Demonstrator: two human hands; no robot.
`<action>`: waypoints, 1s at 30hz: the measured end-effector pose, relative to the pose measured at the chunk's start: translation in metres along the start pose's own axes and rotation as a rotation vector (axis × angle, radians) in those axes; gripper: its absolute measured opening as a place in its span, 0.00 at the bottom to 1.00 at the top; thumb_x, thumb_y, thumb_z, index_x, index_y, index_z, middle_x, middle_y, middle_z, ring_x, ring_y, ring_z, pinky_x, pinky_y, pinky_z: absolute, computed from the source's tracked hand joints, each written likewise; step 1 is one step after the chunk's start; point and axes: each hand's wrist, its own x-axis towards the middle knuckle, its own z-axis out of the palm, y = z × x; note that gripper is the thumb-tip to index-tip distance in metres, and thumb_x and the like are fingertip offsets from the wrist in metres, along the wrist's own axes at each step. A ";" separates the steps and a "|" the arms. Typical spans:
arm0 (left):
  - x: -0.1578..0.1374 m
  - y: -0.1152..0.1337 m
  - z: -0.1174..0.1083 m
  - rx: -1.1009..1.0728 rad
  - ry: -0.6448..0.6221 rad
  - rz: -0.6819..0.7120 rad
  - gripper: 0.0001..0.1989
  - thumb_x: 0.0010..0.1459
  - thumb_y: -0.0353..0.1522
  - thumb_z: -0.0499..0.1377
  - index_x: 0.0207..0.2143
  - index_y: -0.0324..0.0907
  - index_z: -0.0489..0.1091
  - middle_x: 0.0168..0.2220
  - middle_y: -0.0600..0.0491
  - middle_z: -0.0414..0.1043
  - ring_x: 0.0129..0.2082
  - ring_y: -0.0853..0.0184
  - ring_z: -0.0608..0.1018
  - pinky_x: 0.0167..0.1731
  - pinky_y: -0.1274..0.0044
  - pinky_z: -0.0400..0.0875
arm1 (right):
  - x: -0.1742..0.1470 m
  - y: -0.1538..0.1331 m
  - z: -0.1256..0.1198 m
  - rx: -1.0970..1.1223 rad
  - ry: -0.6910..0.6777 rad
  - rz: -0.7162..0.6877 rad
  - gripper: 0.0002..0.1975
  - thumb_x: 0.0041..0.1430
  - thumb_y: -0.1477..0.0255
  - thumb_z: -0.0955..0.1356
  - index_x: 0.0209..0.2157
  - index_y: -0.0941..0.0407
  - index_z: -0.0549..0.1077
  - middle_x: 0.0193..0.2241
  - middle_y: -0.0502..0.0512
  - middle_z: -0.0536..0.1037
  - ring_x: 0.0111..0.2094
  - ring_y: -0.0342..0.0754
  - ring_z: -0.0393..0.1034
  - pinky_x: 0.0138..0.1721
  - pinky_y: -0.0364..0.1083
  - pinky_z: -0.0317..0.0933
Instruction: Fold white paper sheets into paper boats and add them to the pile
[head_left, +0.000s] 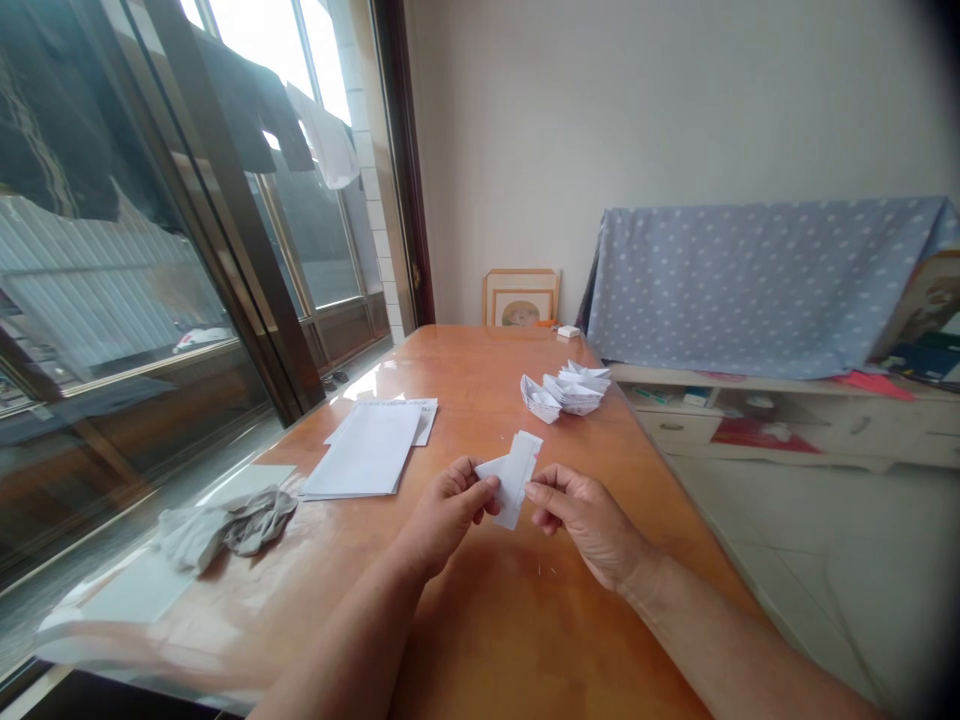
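Observation:
A folded piece of white paper (pixel 514 482) is held up between my two hands, above the wooden table. Thumb and fingers of my left hand (pixel 457 500) pinch its left corner. My right hand (pixel 574 510) has its thumb and forefinger closed on the paper's right edge. Beyond them, near the table's right edge, sit several folded paper boats (pixel 574 392) bunched together. To the left lies a stack of white paper sheets (pixel 367 452), with print showing along the far edge.
The brown table (pixel 472 365) reaches toward the wall. A grey crumpled cloth (pixel 259 520) lies at its left. A small white box (pixel 568 331) stands at the far end. A low cabinet (pixel 682 425) runs along the right, under a polka-dot cloth (pixel 750 285).

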 end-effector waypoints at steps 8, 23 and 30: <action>-0.001 0.001 -0.003 -0.052 0.023 -0.011 0.15 0.65 0.43 0.56 0.36 0.40 0.71 0.32 0.49 0.76 0.31 0.66 0.73 0.33 0.74 0.65 | 0.000 -0.003 0.000 -0.063 0.027 -0.006 0.14 0.59 0.58 0.70 0.33 0.56 0.73 0.24 0.49 0.72 0.25 0.44 0.65 0.29 0.45 0.57; 0.000 -0.002 -0.004 -0.161 0.050 -0.040 0.19 0.65 0.45 0.56 0.34 0.38 0.73 0.32 0.47 0.76 0.32 0.65 0.74 0.35 0.73 0.67 | 0.000 0.001 0.001 -0.352 0.048 -0.203 0.12 0.60 0.59 0.70 0.33 0.54 0.75 0.28 0.51 0.77 0.28 0.47 0.70 0.32 0.46 0.62; 0.000 -0.004 -0.005 -0.199 0.055 -0.052 0.18 0.64 0.45 0.57 0.35 0.38 0.73 0.33 0.47 0.76 0.34 0.64 0.76 0.36 0.72 0.68 | -0.003 -0.004 0.002 -0.286 0.023 -0.151 0.11 0.60 0.60 0.70 0.35 0.54 0.75 0.30 0.51 0.77 0.29 0.47 0.72 0.33 0.46 0.63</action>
